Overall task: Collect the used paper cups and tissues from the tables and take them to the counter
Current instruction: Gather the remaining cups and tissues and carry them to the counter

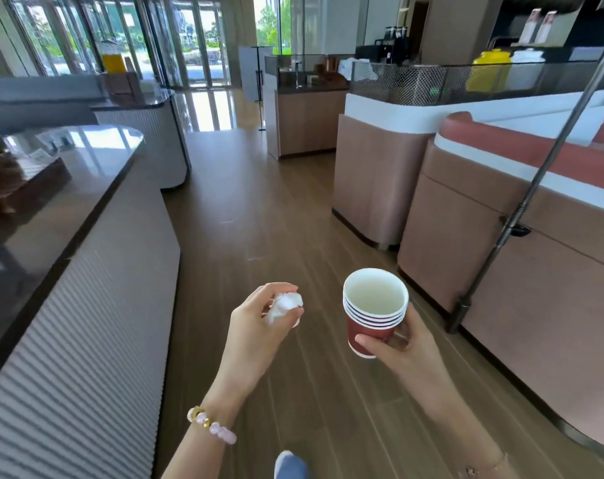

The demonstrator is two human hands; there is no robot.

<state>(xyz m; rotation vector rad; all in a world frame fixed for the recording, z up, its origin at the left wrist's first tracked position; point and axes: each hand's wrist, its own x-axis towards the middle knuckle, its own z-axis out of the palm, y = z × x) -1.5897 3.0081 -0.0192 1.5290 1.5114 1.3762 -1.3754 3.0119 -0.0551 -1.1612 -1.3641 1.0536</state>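
Note:
My right hand (402, 344) grips a stack of several red paper cups (374, 311) with white insides, nested upright, held over the wooden floor. My left hand (255, 323) holds crumpled white tissues (286, 305) in its curled fingers, a little left of the cups. A bead bracelet sits on my left wrist. A long counter (68, 202) with a glossy dark top and ribbed white front runs along my left side.
A wooden-floored aisle (259, 202) leads ahead between the left counter and tan booth backs (501, 271) on the right. A slanted metal pole (521, 209) stands by the booth. A service bar (307, 115) with machines lies further ahead, glass doors beyond.

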